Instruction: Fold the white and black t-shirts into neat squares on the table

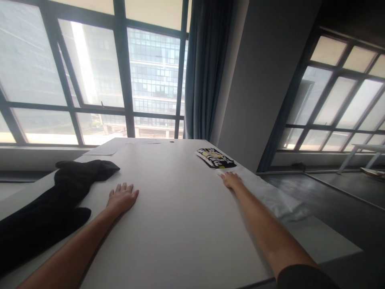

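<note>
The right hand point(231, 179) lies flat, fingers spread and holding nothing, with its fingertips on the near end of a white plastic bag point(270, 196) that trails back along the outer side of that forearm. Just beyond the fingertips sits a small black, white and yellow patterned packet point(215, 157), not quite touching them. As far as the view shows, nothing has been lifted or opened: the bag lies limp and flat, and whether anything is inside it cannot be made out. The left hand point(122, 198) is also open, palm down on the bare white table point(180, 216), gripping nothing. Just off its outer side, a black garment point(60, 192) lies crumpled along the table edge, close to the wrist but apart from the fingers.
</note>
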Motion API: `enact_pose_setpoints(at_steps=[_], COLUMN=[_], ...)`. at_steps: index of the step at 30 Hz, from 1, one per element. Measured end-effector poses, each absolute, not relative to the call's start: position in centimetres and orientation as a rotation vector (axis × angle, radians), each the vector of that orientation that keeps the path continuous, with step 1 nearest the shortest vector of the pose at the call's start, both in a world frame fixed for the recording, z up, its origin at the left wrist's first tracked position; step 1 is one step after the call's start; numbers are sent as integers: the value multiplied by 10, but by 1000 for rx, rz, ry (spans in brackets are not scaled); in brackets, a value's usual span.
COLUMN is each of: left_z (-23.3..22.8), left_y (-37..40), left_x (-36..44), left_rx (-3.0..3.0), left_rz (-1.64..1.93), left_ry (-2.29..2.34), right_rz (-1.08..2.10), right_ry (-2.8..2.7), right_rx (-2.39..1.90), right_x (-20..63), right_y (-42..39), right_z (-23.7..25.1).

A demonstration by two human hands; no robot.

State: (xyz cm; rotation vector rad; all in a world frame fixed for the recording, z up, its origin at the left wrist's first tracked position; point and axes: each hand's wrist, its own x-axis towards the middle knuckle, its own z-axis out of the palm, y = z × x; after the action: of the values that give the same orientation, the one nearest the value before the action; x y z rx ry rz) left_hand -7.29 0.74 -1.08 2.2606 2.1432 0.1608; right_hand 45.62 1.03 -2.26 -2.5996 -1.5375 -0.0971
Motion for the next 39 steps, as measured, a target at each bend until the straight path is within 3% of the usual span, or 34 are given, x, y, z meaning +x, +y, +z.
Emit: enact_pose_setpoints(at_steps=[6, 11, 15, 21, 26, 29, 34, 39], left_z=[-14, -14, -14, 2, 24, 26, 39, 56], left_y=[9, 7, 2, 14, 37, 43, 47, 45], left_x=[-71, -72, -70, -90, -154, -196, -210, -125], left_rx=[2252, 2266, 2281, 2298, 2130, 1837, 1696, 1886], left_rz=[149, 130, 145, 287, 512, 421, 475, 892], left_ry=[2158, 2148, 2137, 2032, 2509, 2735, 2632, 2069], right_rz=[-105, -458, -246, -154, -140, -145, -148, -144], right_ry=[-1466, -1654, -2030, -2037, -1972, -1957, -1937, -1946], right_rx=[-2662, -2585, -2336, -2153, -2074, -2067, -2085, -2087], right_x=[449, 411, 363, 353, 360, 356, 349, 342], right_y=[24, 27, 32, 30, 27, 24, 18, 14], right_z=[-16, -17, -26, -38, -39, -36, -29, -24])
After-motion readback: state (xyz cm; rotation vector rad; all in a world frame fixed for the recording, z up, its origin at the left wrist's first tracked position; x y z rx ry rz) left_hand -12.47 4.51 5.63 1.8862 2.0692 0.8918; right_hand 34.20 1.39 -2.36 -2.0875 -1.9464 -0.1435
